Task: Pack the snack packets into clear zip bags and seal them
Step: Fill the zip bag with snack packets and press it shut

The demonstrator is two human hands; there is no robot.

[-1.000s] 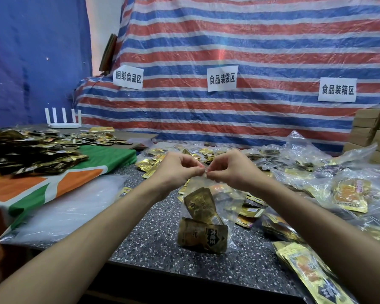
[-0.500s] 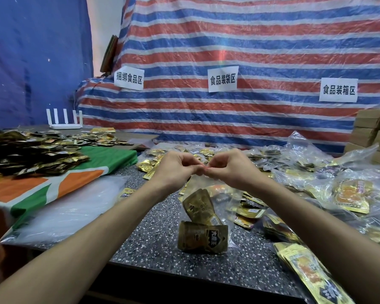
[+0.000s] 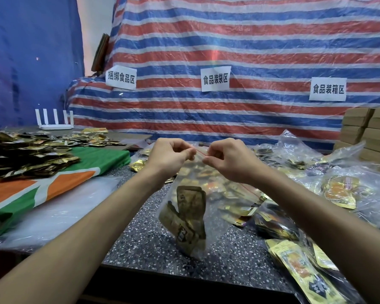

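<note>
at frame centre, the left hand (image 3: 170,156) and right hand (image 3: 229,160) pinch the red zip edge of a clear zip bag (image 3: 208,207) holding gold snack packets (image 3: 188,218) above the speckled table (image 3: 145,244).

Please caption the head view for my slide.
Left hand and right hand pinch the top of a clear zip bag holding snack packets.

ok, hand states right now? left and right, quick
left hand: closed, pinching the top edge of the clear zip bag.
right hand: closed, pinching the same bag's top edge at the red zip strip.
</note>
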